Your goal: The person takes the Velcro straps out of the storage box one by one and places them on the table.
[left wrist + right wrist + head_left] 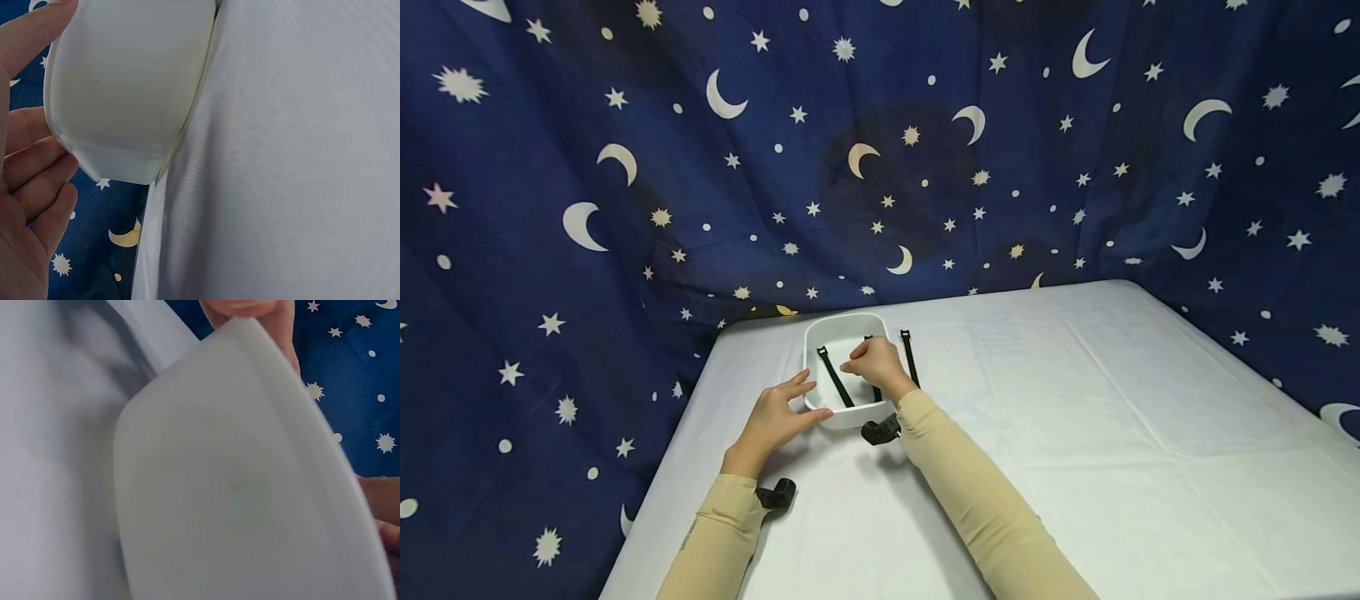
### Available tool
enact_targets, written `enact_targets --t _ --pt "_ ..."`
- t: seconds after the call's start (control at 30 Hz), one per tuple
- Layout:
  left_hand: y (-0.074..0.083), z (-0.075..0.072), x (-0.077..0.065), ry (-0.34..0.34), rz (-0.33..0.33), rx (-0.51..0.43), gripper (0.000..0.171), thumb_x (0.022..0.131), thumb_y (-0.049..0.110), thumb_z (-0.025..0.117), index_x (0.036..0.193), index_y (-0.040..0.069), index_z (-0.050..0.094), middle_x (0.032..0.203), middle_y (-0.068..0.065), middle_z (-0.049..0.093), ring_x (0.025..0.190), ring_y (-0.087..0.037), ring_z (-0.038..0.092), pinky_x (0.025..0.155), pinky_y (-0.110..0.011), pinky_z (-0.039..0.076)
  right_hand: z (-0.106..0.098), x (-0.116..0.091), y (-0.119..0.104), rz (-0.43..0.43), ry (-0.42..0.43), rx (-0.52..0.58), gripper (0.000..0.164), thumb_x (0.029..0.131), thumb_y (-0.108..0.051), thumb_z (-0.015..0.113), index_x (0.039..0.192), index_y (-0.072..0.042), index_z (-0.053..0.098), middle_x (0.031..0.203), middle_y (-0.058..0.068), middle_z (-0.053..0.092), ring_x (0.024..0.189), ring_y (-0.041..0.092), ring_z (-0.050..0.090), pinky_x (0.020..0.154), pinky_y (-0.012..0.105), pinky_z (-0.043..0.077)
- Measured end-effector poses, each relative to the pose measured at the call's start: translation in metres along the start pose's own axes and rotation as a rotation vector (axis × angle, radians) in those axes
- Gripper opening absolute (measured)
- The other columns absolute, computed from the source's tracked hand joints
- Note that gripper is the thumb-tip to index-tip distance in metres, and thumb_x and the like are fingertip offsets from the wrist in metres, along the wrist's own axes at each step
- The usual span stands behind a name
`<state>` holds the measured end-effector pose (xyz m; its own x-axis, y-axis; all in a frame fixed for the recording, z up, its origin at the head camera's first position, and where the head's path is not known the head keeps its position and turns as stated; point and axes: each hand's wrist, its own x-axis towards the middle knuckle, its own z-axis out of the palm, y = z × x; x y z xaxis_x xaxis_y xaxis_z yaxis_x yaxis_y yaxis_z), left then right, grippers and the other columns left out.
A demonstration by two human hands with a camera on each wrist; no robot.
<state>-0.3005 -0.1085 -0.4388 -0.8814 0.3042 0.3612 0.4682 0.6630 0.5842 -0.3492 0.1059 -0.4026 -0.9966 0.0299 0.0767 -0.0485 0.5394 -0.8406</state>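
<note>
A white plastic bin (847, 323) with rounded corners stands near the table's far left edge. Inside it lies a black strap (835, 377) with a small loop at one end. A second black strap (877, 393) in the bin is partly covered by my right hand (877, 363), which is over the bin with thumb and fingertips close together; whether anything is between them cannot be told. My left hand (773, 417) touches the bin's near left corner, its thumb and fingers spread. In the left wrist view, the left fingers (47, 165) lie along the bin's outer wall (131, 81).
Another black strap (910, 358) lies on the white tablecloth (1075, 400) right of the bin, partly behind the right forearm. A dark blue curtain (880, 150) with moons and stars hangs behind and beside the table. Black wrist cameras (777, 495) sit below both wrists.
</note>
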Motion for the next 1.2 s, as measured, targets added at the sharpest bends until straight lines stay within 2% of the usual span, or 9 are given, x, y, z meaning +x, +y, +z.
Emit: enact_targets --t 0.3,0.6,1.03,1.2 --pt "-0.001 0.0 0.0 0.013 0.022 0.0 0.07 0.075 0.047 0.086 0.127 0.003 0.069 0.146 -0.012 0.056 0.135 -0.035 0.052 0.112 -0.052 0.044 0.006 0.002 0.002 0.002 -0.025 -0.083 0.022 0.076 -0.018 0.088 0.086 -0.005 0.074 0.08 0.006 0.074 0.068 0.014 0.063 0.058 0.024 0.05" --pt "0.001 -0.001 -0.001 0.01 0.013 0.001 0.07 0.075 0.046 0.086 0.127 0.003 0.069 0.147 -0.009 0.055 0.136 -0.034 0.052 0.113 -0.051 0.043 0.011 0.001 0.002 -0.006 -0.035 -0.123 0.017 0.074 -0.015 0.088 0.079 -0.006 0.075 0.068 0.004 0.072 0.062 0.013 0.059 0.055 0.021 0.045" --pt "0.003 -0.001 -0.001 0.012 0.016 -0.002 0.07 0.075 0.047 0.086 0.126 0.003 0.069 0.146 -0.009 0.056 0.135 -0.035 0.052 0.113 -0.052 0.043 0.014 -0.003 0.001 -0.005 -0.082 -0.185 0.017 0.069 -0.011 0.089 0.074 -0.004 0.074 0.077 0.007 0.072 0.062 0.014 0.055 0.055 0.022 0.044" --pt "0.002 0.0 -0.001 0.021 0.022 0.003 0.069 0.074 0.045 0.087 0.126 0.002 0.069 0.146 -0.01 0.056 0.135 -0.035 0.053 0.112 -0.051 0.043 0.017 -0.003 0.001 -0.013 -0.097 -0.236 0.017 0.068 -0.011 0.089 0.073 -0.003 0.075 0.078 0.008 0.073 0.067 0.017 0.059 0.058 0.025 0.049"
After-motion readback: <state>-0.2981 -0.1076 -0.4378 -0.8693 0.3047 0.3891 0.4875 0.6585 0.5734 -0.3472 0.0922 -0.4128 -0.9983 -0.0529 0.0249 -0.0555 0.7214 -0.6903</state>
